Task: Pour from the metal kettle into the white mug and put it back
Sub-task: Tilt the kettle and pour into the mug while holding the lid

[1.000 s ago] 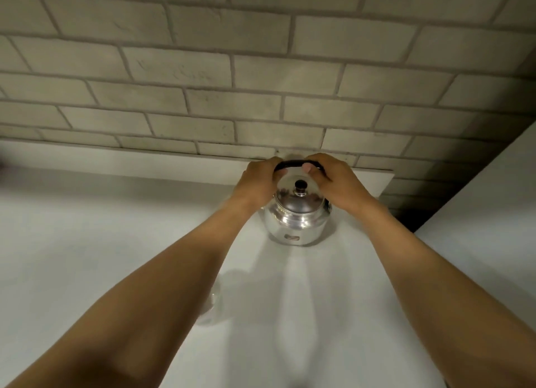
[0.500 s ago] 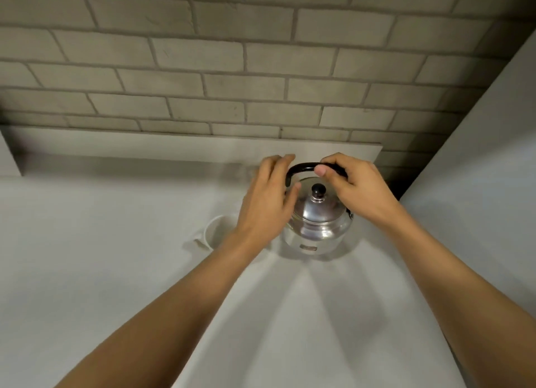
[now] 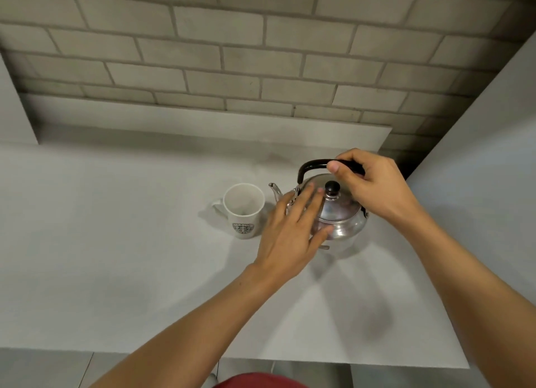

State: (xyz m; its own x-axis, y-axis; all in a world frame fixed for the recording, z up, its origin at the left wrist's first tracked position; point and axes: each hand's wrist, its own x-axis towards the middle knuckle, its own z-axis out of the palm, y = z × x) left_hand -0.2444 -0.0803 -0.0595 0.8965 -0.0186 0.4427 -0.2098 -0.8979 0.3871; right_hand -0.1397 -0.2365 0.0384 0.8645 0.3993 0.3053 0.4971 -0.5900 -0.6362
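A shiny metal kettle (image 3: 342,213) with a black arched handle and a black lid knob stands on the white table, spout pointing left. My right hand (image 3: 374,187) is closed around the top of the handle. My left hand (image 3: 293,237) lies flat with spread fingers against the kettle's left side and lid, hiding part of the body. A white mug (image 3: 245,211) with a green round logo stands upright just left of the spout, handle to the left, looking empty inside.
The white table (image 3: 116,257) runs to a raised white back ledge (image 3: 203,121) under a grey brick wall. A white panel (image 3: 487,132) rises at the right. The table's front edge is near my body, with floor below.
The view has dropped and the mug has come fully into sight. My left hand slid from the handle down onto the kettle's side; my right hand stays on the handle.
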